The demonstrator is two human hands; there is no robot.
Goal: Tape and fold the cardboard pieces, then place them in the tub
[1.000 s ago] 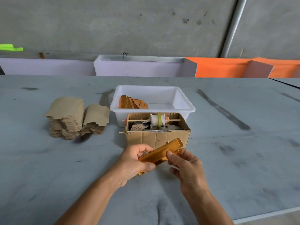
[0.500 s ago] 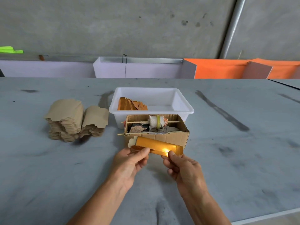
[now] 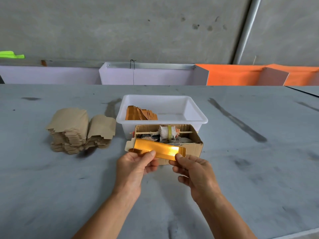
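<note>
A shiny gold cardboard piece (image 3: 158,149), folded flat, is held level in front of me, above the table. My left hand (image 3: 136,163) pinches its left lower edge with thumb on top. My right hand (image 3: 191,168) pinches its right end. Behind it stands a small brown cardboard box (image 3: 193,147) holding a tape roll (image 3: 168,131) on a stick. The white tub (image 3: 195,116) sits just beyond, with several folded gold pieces (image 3: 140,114) leaning in its left part. A stack of flat brown cardboard pieces (image 3: 76,128) lies at the left.
The grey table (image 3: 241,169) stretches wide on both sides of my arms, its front edge at the lower right. White and orange panels (image 3: 233,76) stand along the far edge below a concrete wall.
The gold piece was tilted and near the table a second ago; both hands have turned it level and lifted it in front of the brown box.
</note>
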